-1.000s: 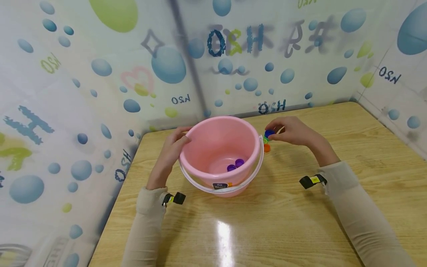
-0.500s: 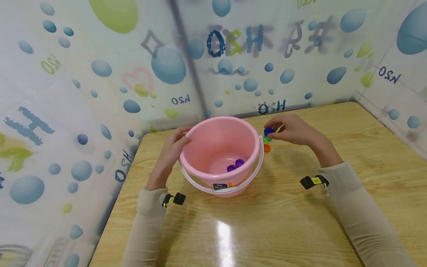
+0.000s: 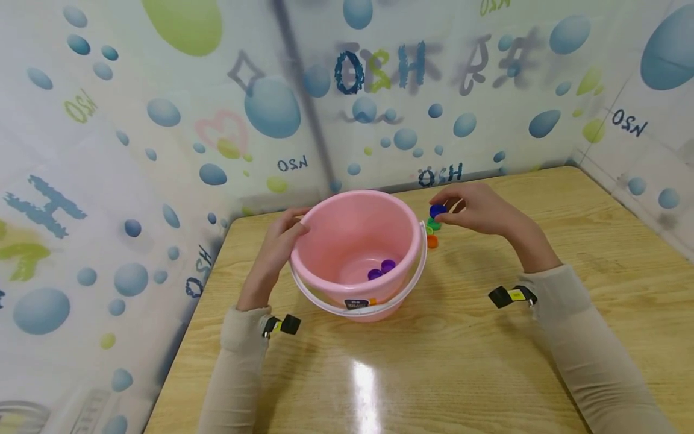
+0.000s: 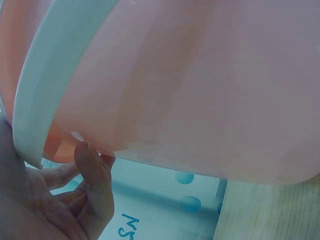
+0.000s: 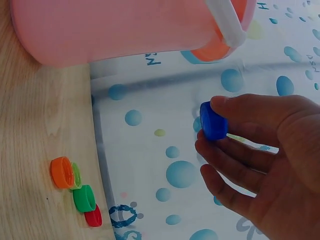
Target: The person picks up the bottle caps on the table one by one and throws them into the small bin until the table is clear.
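Observation:
A pink bucket (image 3: 358, 241) with a white handle (image 3: 355, 312) stands on the table, and two purple bottle caps (image 3: 381, 269) lie on its bottom. My left hand (image 3: 276, 253) grips the bucket's left rim, thumb over the edge. To the right of the bucket, my right hand (image 3: 477, 210) pinches a blue bottle cap (image 5: 214, 121) between thumb and fingers, raised above the table. Below it on the wood are an orange cap (image 5: 62, 173), a light green cap (image 5: 76, 176), a green cap (image 5: 84, 198) and a red cap (image 5: 93, 215).
The wooden table (image 3: 488, 361) reaches toward the front and right. Behind it and at the left hangs a white curtain (image 3: 179, 144) with blue and green drops. The bucket's handle hangs down at its front.
My right hand has lifted slightly with the blue cap, and more of the green cap below shows. The left hand and the bucket stay as they were.

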`<action>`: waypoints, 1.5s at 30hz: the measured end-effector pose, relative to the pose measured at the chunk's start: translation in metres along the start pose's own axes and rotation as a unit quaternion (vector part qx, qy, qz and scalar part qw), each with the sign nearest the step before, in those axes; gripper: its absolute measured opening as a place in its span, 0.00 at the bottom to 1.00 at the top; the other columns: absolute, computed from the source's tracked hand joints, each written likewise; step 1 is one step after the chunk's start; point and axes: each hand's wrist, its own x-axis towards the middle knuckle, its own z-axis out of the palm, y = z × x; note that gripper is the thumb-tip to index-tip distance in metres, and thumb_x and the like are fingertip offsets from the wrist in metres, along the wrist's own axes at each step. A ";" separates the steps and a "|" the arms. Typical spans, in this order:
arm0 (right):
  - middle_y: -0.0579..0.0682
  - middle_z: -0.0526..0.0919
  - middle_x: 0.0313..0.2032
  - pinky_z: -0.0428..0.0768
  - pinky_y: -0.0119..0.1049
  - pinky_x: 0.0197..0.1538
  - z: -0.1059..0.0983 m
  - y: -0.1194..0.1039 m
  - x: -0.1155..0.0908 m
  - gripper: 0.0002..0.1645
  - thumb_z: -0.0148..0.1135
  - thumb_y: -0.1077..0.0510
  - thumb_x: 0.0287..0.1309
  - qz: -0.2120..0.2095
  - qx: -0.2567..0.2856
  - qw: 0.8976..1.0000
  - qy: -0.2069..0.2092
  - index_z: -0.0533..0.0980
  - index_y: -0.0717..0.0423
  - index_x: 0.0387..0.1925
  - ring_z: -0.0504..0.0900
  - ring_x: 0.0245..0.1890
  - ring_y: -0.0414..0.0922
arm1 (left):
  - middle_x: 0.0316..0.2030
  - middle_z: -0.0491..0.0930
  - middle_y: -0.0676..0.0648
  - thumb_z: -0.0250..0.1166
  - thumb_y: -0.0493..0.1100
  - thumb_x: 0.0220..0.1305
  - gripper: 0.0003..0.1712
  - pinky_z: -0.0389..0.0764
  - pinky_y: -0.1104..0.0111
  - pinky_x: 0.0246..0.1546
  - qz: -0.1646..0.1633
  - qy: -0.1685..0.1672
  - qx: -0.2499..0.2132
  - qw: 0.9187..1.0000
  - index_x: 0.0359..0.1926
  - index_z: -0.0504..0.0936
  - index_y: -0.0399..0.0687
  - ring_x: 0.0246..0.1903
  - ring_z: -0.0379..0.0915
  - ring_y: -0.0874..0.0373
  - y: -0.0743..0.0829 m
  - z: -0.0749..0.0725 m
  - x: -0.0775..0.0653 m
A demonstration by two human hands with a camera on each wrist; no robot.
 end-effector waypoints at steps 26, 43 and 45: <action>0.48 0.84 0.42 0.83 0.44 0.46 -0.010 -0.018 -0.009 0.19 0.67 0.56 0.57 -0.060 -0.019 0.998 0.029 0.79 0.55 0.51 0.82 0.41 0.42 | 0.48 0.79 0.40 0.53 0.46 0.68 0.20 0.82 0.68 0.35 0.004 -0.004 -0.005 1.000 0.59 0.75 0.52 0.35 0.81 0.54 -0.001 -0.001 -0.001; 0.46 0.84 0.41 0.83 0.41 0.45 -0.009 -0.019 -0.008 0.19 0.68 0.57 0.56 -0.079 -0.029 0.996 0.035 0.79 0.54 0.50 0.81 0.40 0.40 | 0.48 0.80 0.41 0.53 0.46 0.67 0.19 0.82 0.68 0.35 0.006 -0.001 -0.004 1.000 0.58 0.75 0.53 0.35 0.81 0.54 0.000 0.000 0.000; 0.46 0.84 0.41 0.83 0.41 0.45 -0.008 -0.020 -0.009 0.19 0.67 0.56 0.56 -0.078 -0.025 0.996 0.033 0.79 0.54 0.50 0.81 0.40 0.40 | 0.48 0.80 0.41 0.53 0.46 0.67 0.19 0.82 0.68 0.34 0.006 -0.001 -0.004 1.000 0.58 0.75 0.53 0.35 0.81 0.54 0.000 0.000 0.000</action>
